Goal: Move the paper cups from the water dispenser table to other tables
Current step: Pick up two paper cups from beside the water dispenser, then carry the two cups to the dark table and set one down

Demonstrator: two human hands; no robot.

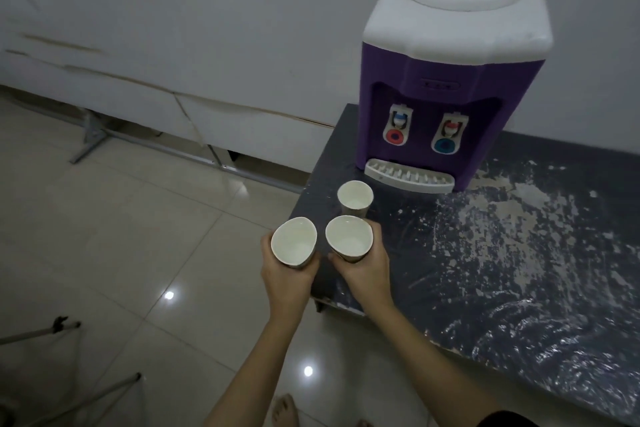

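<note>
I have one paper cup (294, 242) in my left hand (287, 274) and another paper cup (349, 238) in my right hand (363, 269), each hand wrapped around the lower wall so the open mouth stays up. Both cups are lifted: the left one hangs over the floor (138, 236) just off the corner of the surface (519, 270), the right one over that corner. My grip squeezes their rims slightly out of round (thin paper gives easily), so I judge a light hold is wise. Inside they are plain white and smooth; whether they hold any water I cannot tell.

A third paper cup (355, 197) stands upright on the surface, just behind the right-hand cup and just in front of the drip tray (408, 178). I take it as the one left to fetch, since both hands are full.

The drip tray is white slotted plastic, jutting from a purple water dispenser (446, 90) with a rounded white top and two taps, one red, one blue. The surface under it is dark and worn, blotched with pale scuffs and flaking patches. The floor is glossy light tile that mirrors the ceiling lights, and a white panelled wall (207, 28) runs behind.
</note>
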